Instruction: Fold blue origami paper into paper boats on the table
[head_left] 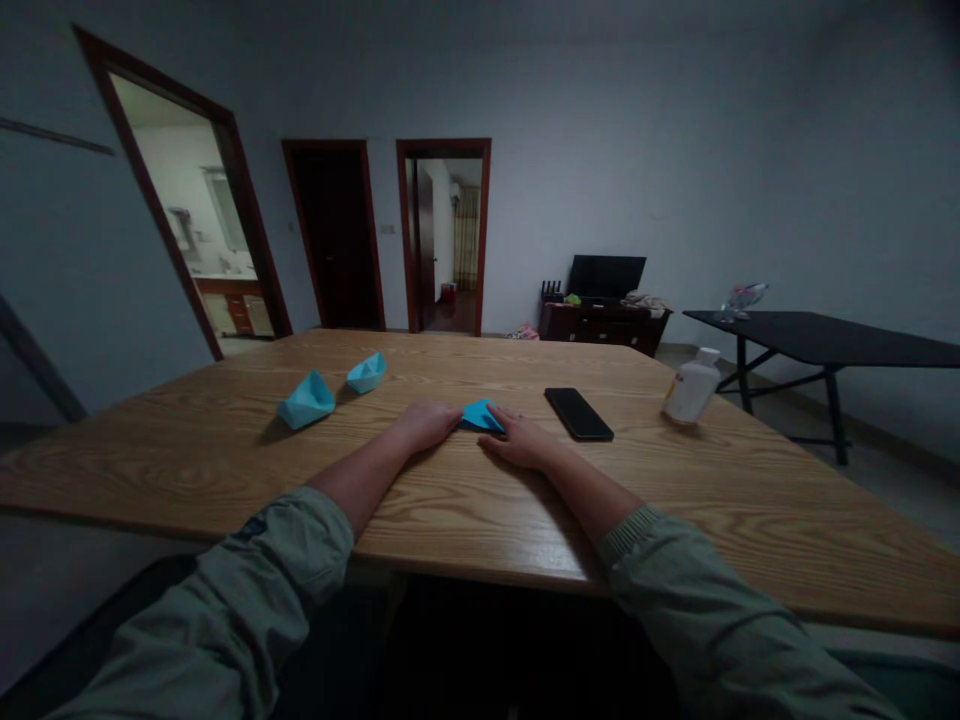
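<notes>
A folded piece of light blue paper [480, 417] lies on the wooden table [187, 465], partly covered by my hands. My left hand [426, 425] presses on its left edge, and the fingers of my right hand [520, 442] rest on its right side. Farther left stand a larger blue paper boat [306, 400] and a smaller blue paper boat [367, 373], both out of reach of my fingers. The paper's lower part is hidden under my fingers.
A black smartphone [578, 414] lies to the right of my right hand, and a white plastic bottle [691, 386] stands near the table's right edge. Beyond the table are a black side table [817, 335], a low cabinet with a monitor [606, 278], and doorways.
</notes>
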